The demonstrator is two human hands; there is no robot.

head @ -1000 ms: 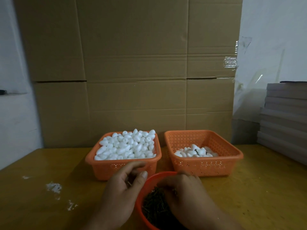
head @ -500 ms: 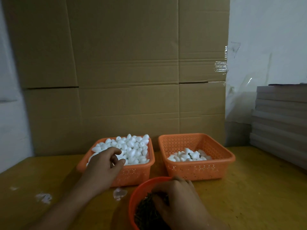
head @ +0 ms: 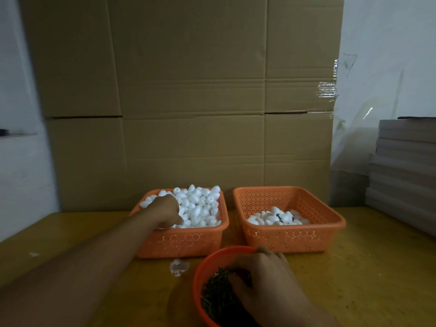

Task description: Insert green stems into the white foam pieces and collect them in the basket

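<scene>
1. Two orange perforated plastic baskets stand side by side on the yellow wooden table [head: 368,267].
2. The left basket [head: 184,241], at 11 o'clock, is heaped with white foam pieces [head: 200,204]; too many to count.
3. The right basket [head: 292,239], at 1 o'clock, holds a small pile of stemmed foam pieces [head: 276,219].
4. The left hand [head: 166,211] reaches into the heap, fingers curled down; what it holds cannot be told.
5. The right hand [head: 262,277] curls into one round orange bowl [head: 200,274] of dark green stems [head: 218,296] at 6 o'clock; grip unclear.

Dim light. Yellow wooden surface [head: 368,274] across lower frame, small white scraps [head: 179,267] at lower centre. Large flattened cardboard sheets [head: 188,102] upright behind, filling centre. White wall [head: 21,161] at left, clear plastic sheeting [head: 368,90] upper right. Stack of grey boards [head: 405,166] at right edge.
</scene>
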